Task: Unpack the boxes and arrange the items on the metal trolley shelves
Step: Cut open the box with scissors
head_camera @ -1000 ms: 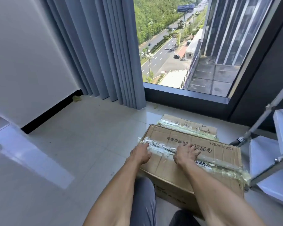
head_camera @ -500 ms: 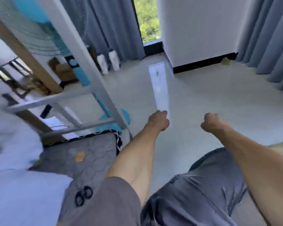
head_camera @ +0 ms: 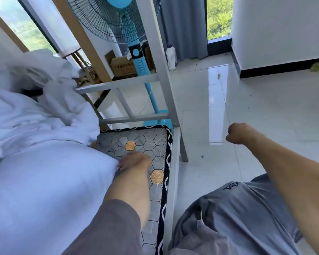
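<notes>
Since the earlier frame, left hand (head_camera: pixel 134 161) has dropped onto the mattress (head_camera: pixel 155 137), its fingers hidden beside the pillow (head_camera: pixel 50 177). Right hand (head_camera: pixel 241 133) hangs fisted, empty. No box shows; neither hand is nearer.

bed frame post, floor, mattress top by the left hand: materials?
Bed frame post: looks like painted or coated metal, flat grey faces, a bolt at the joint. Floor: glossy tile, likely ceramic, grout lines and sharp window reflection. Mattress: quilted fabric, stitched hexagons with orange patches and woven edge trim; left hand rests on it.
</notes>
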